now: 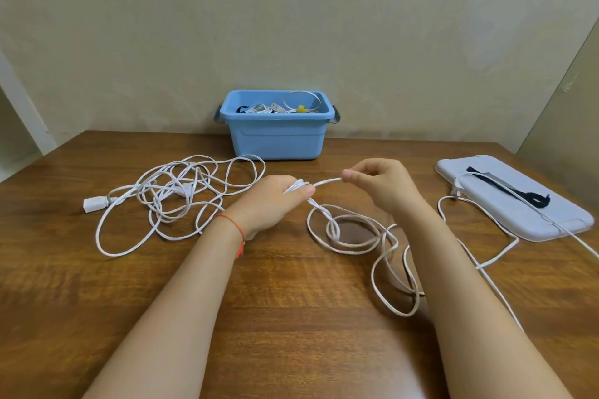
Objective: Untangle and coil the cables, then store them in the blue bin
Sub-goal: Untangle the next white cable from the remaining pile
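A white cable [343, 238] lies in loose loops on the wooden table between my arms. My left hand [275, 201] grips a small bundle of its turns. My right hand [382, 186] pinches the same cable a short way to the right, so a taut stretch runs between the two hands. The cable trails off right, across the bin lid. A second white cable [168, 201] sits tangled at the left, ending in a white socket block [94, 204]. The blue bin [277, 126] stands open at the back against the wall, with coiled cables inside.
The pale bin lid [518, 204] lies flat at the right with a black strap [515, 191] and a white plug [456, 189] on it. The table [291, 317] meets the wall behind the bin; its left edge drops away at the far left.
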Available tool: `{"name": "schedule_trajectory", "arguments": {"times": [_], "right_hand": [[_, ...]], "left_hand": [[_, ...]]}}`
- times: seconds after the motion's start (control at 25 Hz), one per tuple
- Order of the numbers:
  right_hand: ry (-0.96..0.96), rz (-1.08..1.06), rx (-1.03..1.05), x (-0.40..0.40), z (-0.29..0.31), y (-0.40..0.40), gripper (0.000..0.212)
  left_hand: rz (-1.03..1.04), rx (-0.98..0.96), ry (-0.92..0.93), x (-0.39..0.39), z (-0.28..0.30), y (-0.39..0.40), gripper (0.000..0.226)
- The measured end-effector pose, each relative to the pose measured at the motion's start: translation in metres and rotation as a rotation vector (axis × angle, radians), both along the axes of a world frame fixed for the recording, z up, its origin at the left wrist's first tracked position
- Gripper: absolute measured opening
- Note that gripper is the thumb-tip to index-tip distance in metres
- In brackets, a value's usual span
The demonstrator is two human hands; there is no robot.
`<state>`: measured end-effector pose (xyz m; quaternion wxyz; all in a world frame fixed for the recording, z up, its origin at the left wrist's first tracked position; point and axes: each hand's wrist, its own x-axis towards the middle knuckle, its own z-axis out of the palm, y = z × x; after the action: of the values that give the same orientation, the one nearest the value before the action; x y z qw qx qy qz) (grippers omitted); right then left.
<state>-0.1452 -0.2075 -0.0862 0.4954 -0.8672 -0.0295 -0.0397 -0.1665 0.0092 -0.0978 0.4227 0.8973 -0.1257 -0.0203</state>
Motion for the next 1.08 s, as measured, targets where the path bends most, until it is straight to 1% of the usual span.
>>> {"name": "schedule_trajectory", "arguments": {"times": [0.04,0.12,0.16,0.2,0.24,0.28,0.36,0.4,0.44,0.48,0.52,0.6,0.68,0.76,0.84,0.88,0.92,1.0,1.04,1.08], "right_hand": [[-0.068,-0.117,-0.145,0.004,-0.003,-0.001,0.021],[-0.245,-0.288,-0.555,0.006,-0.009,0.003,0.015],[-0.359,-0.308,-0.705,0.005,-0.012,0.007,0.011],[-0.458,-0.282,-0.741,0.005,-0.015,0.013,0.009],[-0.506,-0.205,-0.652,0.003,-0.016,0.021,0.006],[-0.472,-0.102,-0.449,-0.001,-0.015,0.028,0.01],[-0.213,0.105,0.064,-0.011,-0.009,0.044,0.029],[-0.095,0.198,0.284,-0.016,-0.008,0.05,0.031],[-0.01,0.273,0.45,-0.017,-0.008,0.054,0.028],[0.037,0.319,0.539,-0.017,-0.01,0.056,0.025],[0.046,0.347,0.562,-0.018,-0.011,0.057,0.026],[0.001,0.333,0.504,-0.018,-0.015,0.06,0.023],[-0.053,0.216,0.462,-0.018,-0.019,0.062,0.012],[-0.049,0.052,0.443,-0.017,-0.022,0.064,0.013],[-0.016,-0.007,0.384,-0.016,-0.023,0.066,0.02],[0.004,-0.009,0.364,-0.016,-0.023,0.068,0.024],[0.03,-0.01,0.353,-0.017,-0.021,0.069,0.027],[0.074,-0.015,0.303,-0.017,-0.014,0.066,0.03],[0.065,-0.013,0.23,-0.016,-0.01,0.062,0.029],[0.032,-0.009,0.13,-0.016,-0.006,0.056,0.024]], "left_hand": [[-0.008,-0.065,0.039,0.0,-0.001,0.0,0.042],[0.02,-0.24,0.116,0.001,-0.002,0.0,0.038],[0.053,-0.306,0.134,0.001,-0.002,0.001,0.037],[0.089,-0.348,0.139,0.001,-0.002,0.001,0.036],[0.119,-0.384,0.141,0.0,-0.001,0.0,0.037],[0.147,-0.43,0.147,0.0,-0.001,-0.001,0.037],[0.214,-0.558,0.182,0.001,-0.003,-0.003,0.037],[0.251,-0.625,0.208,0.002,-0.004,-0.003,0.037],[0.281,-0.69,0.234,0.003,-0.004,-0.003,0.037],[0.299,-0.754,0.26,0.004,-0.005,-0.004,0.037],[0.3,-0.811,0.286,0.004,-0.005,-0.005,0.037],[0.255,-0.886,0.334,0.005,-0.006,-0.008,0.037],[0.169,-0.906,0.364,0.004,-0.006,-0.014,0.034],[0.099,-0.875,0.344,0.001,-0.006,-0.021,0.029],[0.113,-0.779,0.28,-0.001,-0.008,-0.024,0.022],[0.146,-0.689,0.221,-0.001,-0.009,-0.025,0.02],[0.188,-0.554,0.132,0.0,-0.01,-0.024,0.019],[0.253,-0.238,-0.081,0.002,-0.013,-0.02,0.023],[0.265,-0.134,-0.152,0.004,-0.015,-0.018,0.025],[0.27,-0.077,-0.194,0.005,-0.016,-0.016,0.026]]}}
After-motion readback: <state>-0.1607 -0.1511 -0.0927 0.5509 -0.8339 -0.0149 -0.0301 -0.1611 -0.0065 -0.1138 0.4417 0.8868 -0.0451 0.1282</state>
